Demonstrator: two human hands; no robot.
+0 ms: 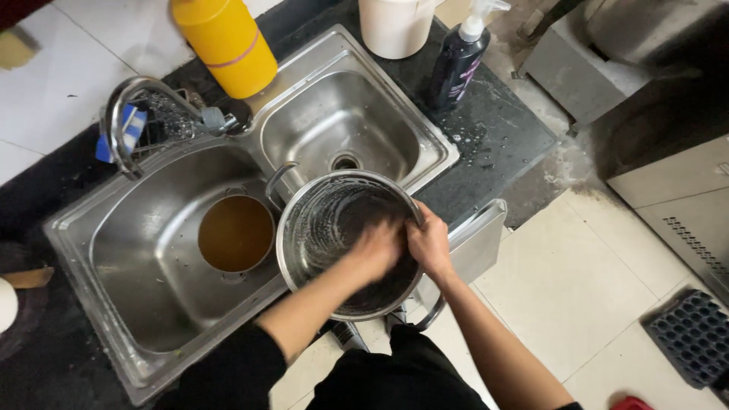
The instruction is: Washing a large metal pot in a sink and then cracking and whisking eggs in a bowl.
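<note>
Here, nearest, the right hand (430, 244) clamps the right rim of a large steel pot (326, 220) held over the sink's (129, 228) near edge. The left hand (377, 249) is blurred inside it; its grip cannot be told. Farther left, a smaller pot of brown liquid (236, 233) sits in the basin, beyond it the tap (133, 102) and a yellow bottle (225, 42).

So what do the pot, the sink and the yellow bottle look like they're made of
Pot: probably stainless steel, with a shiny grey wall, bright rim and metal loop handles; its inside is soapy. Sink: also likely stainless steel, with a brushed silver sheen and soft reflections. Yellow bottle: looks like plastic, opaque with an even, slightly glossy colour. The left hand is inside the pot; the right hand grips its rim.
</note>
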